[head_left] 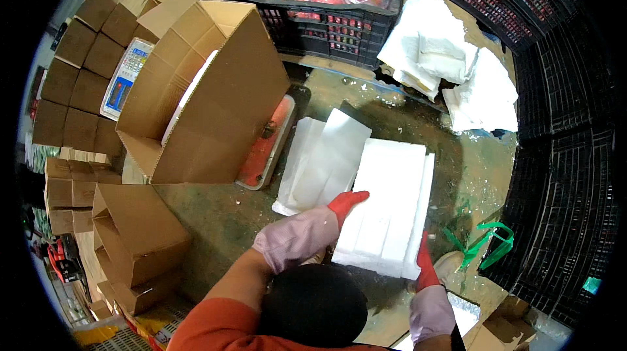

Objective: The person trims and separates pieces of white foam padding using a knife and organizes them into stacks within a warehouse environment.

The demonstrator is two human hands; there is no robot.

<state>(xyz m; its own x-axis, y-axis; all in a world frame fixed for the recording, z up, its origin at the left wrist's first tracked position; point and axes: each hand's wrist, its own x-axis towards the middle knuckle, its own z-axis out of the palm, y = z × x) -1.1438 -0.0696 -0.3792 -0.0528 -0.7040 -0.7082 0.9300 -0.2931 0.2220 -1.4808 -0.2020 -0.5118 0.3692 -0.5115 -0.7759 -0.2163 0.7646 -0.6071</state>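
Observation:
Both my hands wear red gloves with pale purple cuffs. Between them is a stack of white foam sheets (380, 204), tilted over the floor. My left hand (349, 206) is closed on its left edge, thumb lying across the top face. Lower down, my right hand (426, 265) grips the right edge, its fingertips hidden behind the foam. Just left of the stack, more white foam sheets (312, 165) lie overlapping on the floor. An open cardboard box (222, 103) stands on the red platform (268, 145) of a scale, with something white inside.
A black crate (317, 31) holds red produce under clear plastic. White foam pieces (437, 50) lie at the far right. Black crates (562, 175) line the right side, near a green strap (486, 243). Cardboard boxes (140, 233) and the scale's display (124, 80) stand left.

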